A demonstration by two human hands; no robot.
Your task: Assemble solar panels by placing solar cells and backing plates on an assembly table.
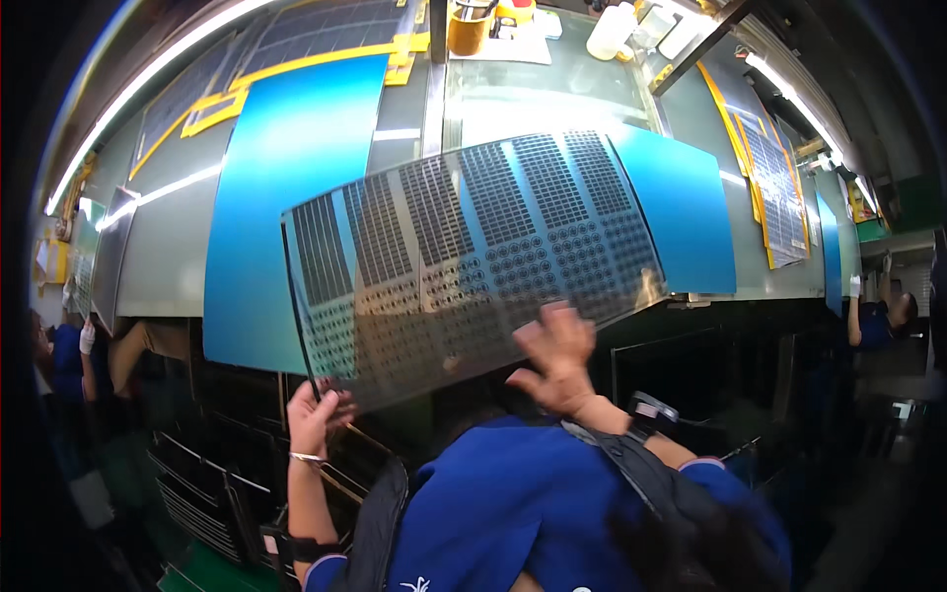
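A large see-through sheet point(473, 242) printed with dark grids and rows of small rings is tilted up in front of me. I cannot tell whether it is glass or film. My left hand point(318, 412) pinches its near left corner, thumb and fingers closed round the edge. Close to its lower edge, right of the middle, my right hand point(562, 363) is spread with the fingers apart. Whether its fingertips touch the sheet I cannot tell. One blue panel point(281, 158) lies behind to the left, its lower part jutting past the table edge. Another blue panel point(686, 212) lies to the right.
The glass-topped table point(533, 89) carries an amber cup point(469, 32) and a white bottle point(612, 32) at the back. Yellow-edged patterned sheets point(774, 187) lie at both sides. Black racks point(202, 493) stand below left. Other people point(873, 316) are at the far left and right.
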